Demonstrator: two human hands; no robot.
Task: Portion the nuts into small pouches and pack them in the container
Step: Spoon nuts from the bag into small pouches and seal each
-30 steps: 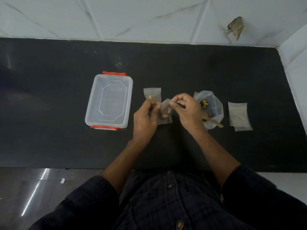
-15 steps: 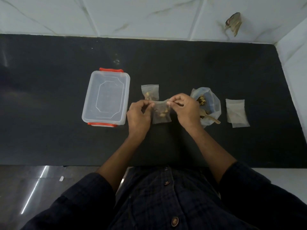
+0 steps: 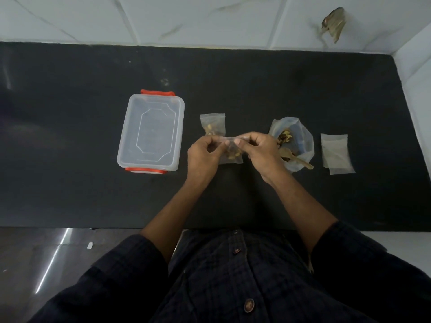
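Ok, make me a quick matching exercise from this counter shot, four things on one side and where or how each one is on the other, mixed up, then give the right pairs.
Things:
1. clear container
2. held pouch
3. wooden spoon
4. empty pouches

States:
A. lying flat at the far right of the counter
B. sticking out of the open bag of nuts
C. pinched along its top by the left hand and right hand
D. left of the hands, orange clips at both ends

Pairs: 1-D, 2-C, 3-B, 4-A
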